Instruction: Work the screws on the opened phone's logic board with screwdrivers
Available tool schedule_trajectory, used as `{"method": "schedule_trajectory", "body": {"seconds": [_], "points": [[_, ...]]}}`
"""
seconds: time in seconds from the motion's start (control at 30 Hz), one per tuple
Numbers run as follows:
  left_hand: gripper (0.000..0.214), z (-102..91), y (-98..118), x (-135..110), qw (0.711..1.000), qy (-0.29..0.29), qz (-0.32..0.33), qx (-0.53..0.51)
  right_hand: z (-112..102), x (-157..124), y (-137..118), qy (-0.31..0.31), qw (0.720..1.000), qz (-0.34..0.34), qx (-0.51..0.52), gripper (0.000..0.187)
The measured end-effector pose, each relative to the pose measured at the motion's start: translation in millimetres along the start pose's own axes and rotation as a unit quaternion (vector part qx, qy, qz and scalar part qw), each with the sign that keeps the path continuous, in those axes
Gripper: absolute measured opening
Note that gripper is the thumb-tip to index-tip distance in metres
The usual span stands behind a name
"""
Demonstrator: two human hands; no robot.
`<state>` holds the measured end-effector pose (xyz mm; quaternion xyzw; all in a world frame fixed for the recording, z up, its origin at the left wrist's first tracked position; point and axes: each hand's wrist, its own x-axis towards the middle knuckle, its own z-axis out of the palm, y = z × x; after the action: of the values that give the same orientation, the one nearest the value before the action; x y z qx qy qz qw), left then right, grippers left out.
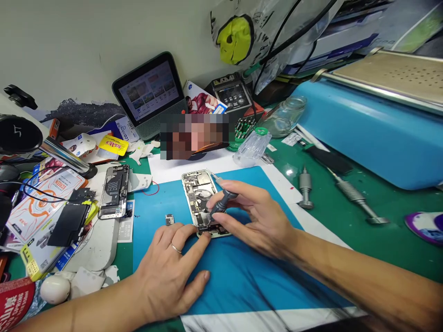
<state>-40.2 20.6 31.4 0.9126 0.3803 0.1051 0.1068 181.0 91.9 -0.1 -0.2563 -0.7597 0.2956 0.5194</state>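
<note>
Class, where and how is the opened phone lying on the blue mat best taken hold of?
Grip the phone by its long outer edges, probably coming from the left: it lies flat with its insides exposed, and the right hand holds a screwdriver over its right side. The left hand touches the near end.

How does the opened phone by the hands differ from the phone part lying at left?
The opened phone lies on the blue mat; the phone part lies on a white surface. The left hand touches the opened phone; neither hand touches the phone part. The opened phone has a pale rim, while the phone part looks mostly dark. Both are oblong.
</note>
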Motion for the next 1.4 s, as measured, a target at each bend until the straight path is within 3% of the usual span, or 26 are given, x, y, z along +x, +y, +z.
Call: {"method": "schedule_trajectory", "body": {"seconds": [0.57, 1.4], "points": [[0.055, -2.1, 0.8, 0.3, 1.000, -0.019, 0.005, 0.007, 3.8, 2.6, -4.5, -0.016, 0.995, 0.001, 0.099, 0.068], [0.054, -2.9, 1.7, 0.5, 1.000, -0.016, 0.008, 0.011, 1.5, 3.9, -4.3, -0.022, 0.995, 0.001, 0.099, 0.069]]}}
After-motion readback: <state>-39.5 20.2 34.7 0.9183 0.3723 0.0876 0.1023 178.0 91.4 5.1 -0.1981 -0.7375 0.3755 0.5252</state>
